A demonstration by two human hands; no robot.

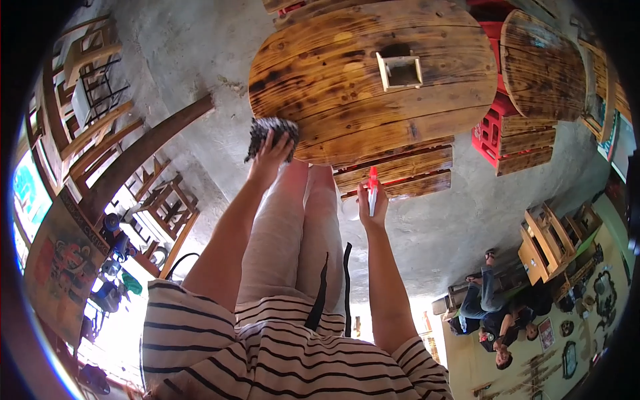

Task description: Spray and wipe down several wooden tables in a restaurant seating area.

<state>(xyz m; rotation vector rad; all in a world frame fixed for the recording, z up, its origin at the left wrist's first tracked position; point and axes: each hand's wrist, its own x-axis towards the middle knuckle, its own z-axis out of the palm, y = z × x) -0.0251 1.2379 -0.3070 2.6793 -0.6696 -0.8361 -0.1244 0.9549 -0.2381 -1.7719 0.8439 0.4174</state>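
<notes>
My left hand [271, 152] lies on a bunched black-and-white cloth [257, 132] at the near left rim of a round plank table [340, 95]. Its fingers are spread over the fabric, and the palm side is hidden. Just off the table's near edge, my right hand [378, 202] grips a small spray bottle [372, 192] with a red top and a pale body. The bottle's top points toward the table. A small wooden box holder [400, 72] with an open middle stands on the right part of the tabletop, apart from both hands.
A slatted wooden bench [400, 172] sits against the table's near side. To the right are a red plastic crate [487, 132] and another round table [542, 65]. A curved wooden beam [150, 145] and stools [167, 212] stand at left. People [492, 320] sit at lower right.
</notes>
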